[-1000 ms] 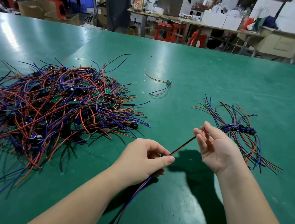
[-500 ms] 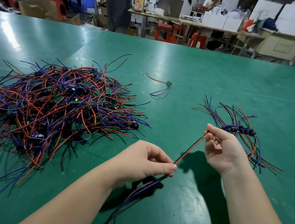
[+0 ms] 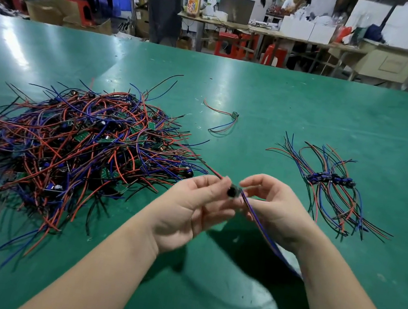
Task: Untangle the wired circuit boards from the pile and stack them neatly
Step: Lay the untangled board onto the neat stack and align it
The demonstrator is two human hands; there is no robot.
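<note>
Fingertips [image 3: 221,183] of your left hand [image 3: 188,211] pinch the wired circuit board [image 3: 233,192] by its left edge, holding it in the air above the green table [image 3: 312,113]. Your right hand [image 3: 277,212] curls at the board's other side, thumb and forefinger closing on it. The board's blue and red leads [image 3: 262,219] run down across that palm. A red and black pair [image 3: 208,168] stretches from the board up and left toward the pile [image 3: 77,149], a big tangle of red, blue and black wire with green boards showing through, on the table to your left. To your right lies the stack [image 3: 331,179], a few boards lined up in a row with their wires fanned out both ways. One lone board [image 3: 235,115] with its wires lies farther back, between the two. Print on the boards is too small to read. Beyond the table, a bottle [image 3: 194,4] carries an orange label, its writing too blurred to make out.
</note>
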